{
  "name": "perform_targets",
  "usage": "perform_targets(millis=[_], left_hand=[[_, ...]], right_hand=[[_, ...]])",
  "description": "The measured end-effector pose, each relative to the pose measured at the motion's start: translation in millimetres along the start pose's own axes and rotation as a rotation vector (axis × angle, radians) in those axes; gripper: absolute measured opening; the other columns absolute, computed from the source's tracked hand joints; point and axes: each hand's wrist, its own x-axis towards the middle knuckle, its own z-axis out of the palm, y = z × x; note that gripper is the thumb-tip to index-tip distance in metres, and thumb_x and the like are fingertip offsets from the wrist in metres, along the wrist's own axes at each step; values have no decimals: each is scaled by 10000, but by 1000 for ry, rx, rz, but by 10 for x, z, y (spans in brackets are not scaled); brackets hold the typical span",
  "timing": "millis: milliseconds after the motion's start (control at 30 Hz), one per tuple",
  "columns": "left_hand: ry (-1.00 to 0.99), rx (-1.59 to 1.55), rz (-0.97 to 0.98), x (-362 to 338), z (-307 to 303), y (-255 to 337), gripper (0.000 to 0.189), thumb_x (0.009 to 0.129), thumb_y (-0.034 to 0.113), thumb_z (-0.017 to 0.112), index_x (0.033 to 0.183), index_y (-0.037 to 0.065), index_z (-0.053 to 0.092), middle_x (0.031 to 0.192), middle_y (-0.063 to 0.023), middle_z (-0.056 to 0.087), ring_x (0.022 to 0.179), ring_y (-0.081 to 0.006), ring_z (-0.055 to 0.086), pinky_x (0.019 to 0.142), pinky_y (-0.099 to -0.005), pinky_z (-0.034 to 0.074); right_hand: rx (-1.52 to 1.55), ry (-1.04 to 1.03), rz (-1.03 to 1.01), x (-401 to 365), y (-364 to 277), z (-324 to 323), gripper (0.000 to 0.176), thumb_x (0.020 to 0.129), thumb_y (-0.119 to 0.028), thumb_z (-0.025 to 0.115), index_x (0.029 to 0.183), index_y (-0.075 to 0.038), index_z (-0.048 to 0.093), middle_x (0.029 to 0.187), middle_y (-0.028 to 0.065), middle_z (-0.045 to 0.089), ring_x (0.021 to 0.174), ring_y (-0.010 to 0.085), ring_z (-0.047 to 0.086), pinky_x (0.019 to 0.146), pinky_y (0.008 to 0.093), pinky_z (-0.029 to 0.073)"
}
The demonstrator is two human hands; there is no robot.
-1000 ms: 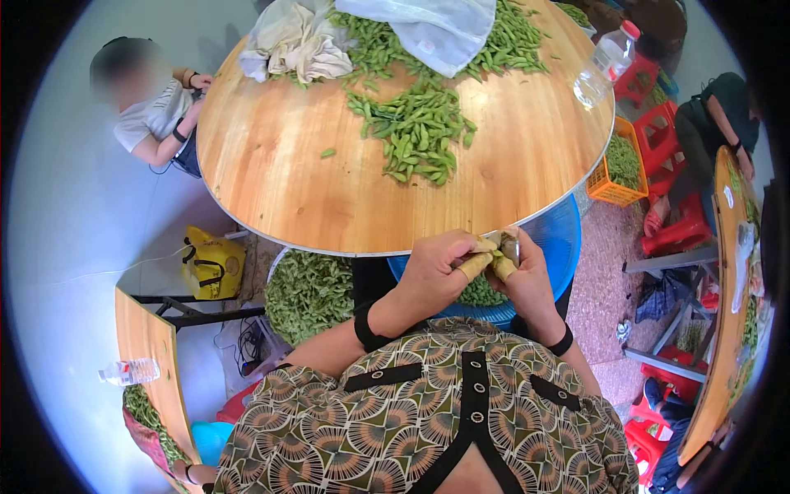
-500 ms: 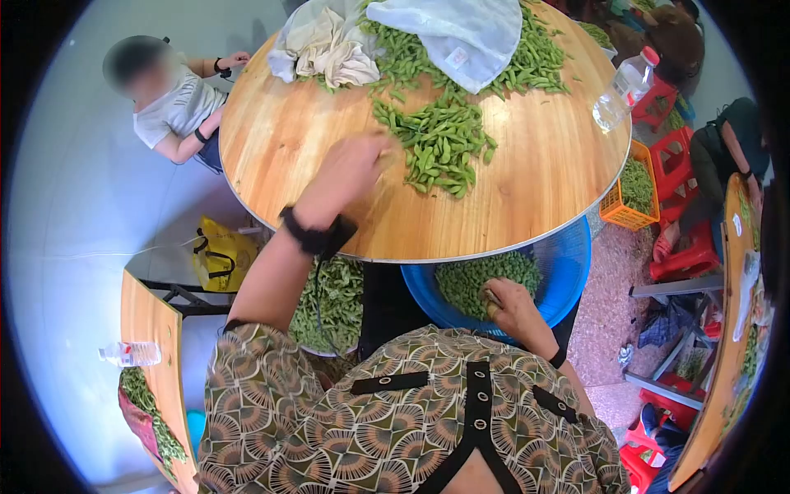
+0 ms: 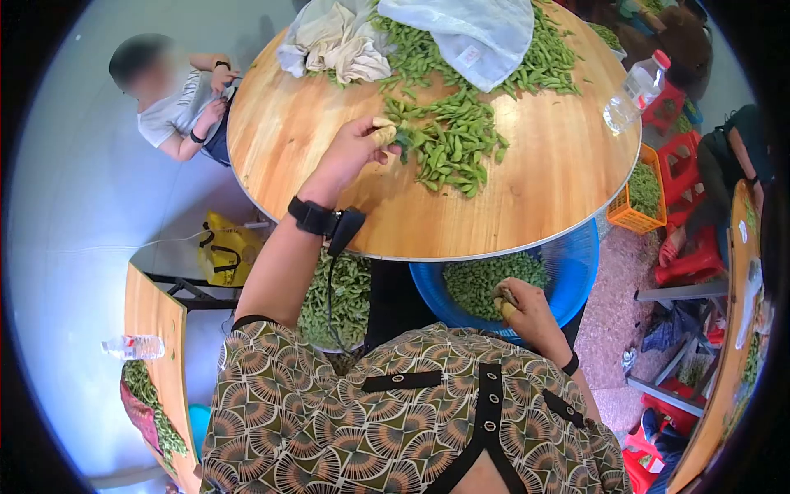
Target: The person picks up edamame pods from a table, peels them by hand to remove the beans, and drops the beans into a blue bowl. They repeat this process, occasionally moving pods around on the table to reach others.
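On the round wooden table [image 3: 296, 165], my left hand [image 3: 360, 150] is raised beside a pile of green pods [image 3: 457, 148]. Its wrapped fingertips are pinched together, with a dark green bit at them that is too small to name. Above the blue basket [image 3: 586, 263], at its near right side, my right hand [image 3: 527, 311] has its fingers curled closed, palm side hidden. Small green beans [image 3: 485, 284] lie in that basket. A larger heap of pods [image 3: 551, 62] sits at the table's far side, partly under a white mesh bag [image 3: 485, 33].
A crumpled beige cloth [image 3: 350, 53] and a water bottle [image 3: 638, 90] stand on the table. One person [image 3: 177, 115] sits at the left. An orange crate [image 3: 638, 198] and red stools [image 3: 679, 165] are at the right. Shelled pods [image 3: 337, 300] fill a container below.
My left hand has come to the pods' left edge with its fingertips pinched. My right hand has turned slightly over the basket. The seated person's hands have come together.
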Motion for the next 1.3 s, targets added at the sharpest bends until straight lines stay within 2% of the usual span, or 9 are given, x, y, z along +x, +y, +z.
perform_targets(millis=[100,267,567,700,867,967,1033,1133,1300], left_hand=[[6,-146,-1,-214,-11,-91,110,906,55,616,1009,31,646,886,-32,669,801,-127,648,669,-254,502],[10,146,273,-382,44,-192,109,887,57,647,990,37,677,943,-37,688,863,-111,638,784,-258,499],[13,-172,142,-499,-114,62,156,920,117,628,1064,59,646,1098,-74,678,1000,-165,636,906,-319,482],[-112,-403,171,-623,-183,103,183,940,115,602,1116,67,609,1121,-98,665,1013,-197,636,885,-334,494],[83,-524,234,-1294,-435,103,181,919,166,616,1064,59,605,1026,-94,679,859,-211,665,823,-403,543],[-203,-444,215,-1739,-923,-95,266,867,199,651,1069,28,622,969,-119,694,804,-206,669,709,-345,521],[227,1206,-126,-1899,-951,-117,219,855,196,662,962,4,663,852,-131,695,723,-193,651,702,-331,512],[368,877,84,-1706,-578,56,209,845,193,666,913,-4,680,816,-139,685,731,-212,654,707,-327,507],[138,811,387,-837,-39,13,239,831,205,673,947,-4,658,851,-171,645,758,-294,633,689,-344,494]], right_hand=[[-43,-7,-37,61,-106,-16,130,806,-38,599,926,9,585,813,193,589,760,378,592,666,409,465],[-85,-7,-72,114,-260,-33,137,806,-37,599,935,8,596,820,198,591,763,379,594,674,403,469],[-26,-41,-30,68,-282,-4,121,818,-32,585,930,10,601,761,169,586,693,292,606,647,383,471],[52,-61,47,56,-249,7,109,822,-23,578,924,4,605,726,135,576,619,222,590,604,355,467],[143,-33,91,28,-284,-1,113,839,-35,567,941,0,602,684,116,558,537,176,561,542,343,451],[-8,-64,128,-8,-129,-75,133,868,-80,567,970,-2,602,709,170,583,587,265,601,590,380,472],[-155,-36,55,-35,110,-75,154,879,-102,569,992,-1,598,749,201,597,646,324,610,626,403,476],[-266,-23,15,-7,144,-37,195,890,-134,577,1031,1,588,820,247,617,763,413,611,688,446,475],[-201,-27,-9,62,-199,21,219,894,-133,572,1059,11,574,854,256,625,829,421,621,709,448,475]])
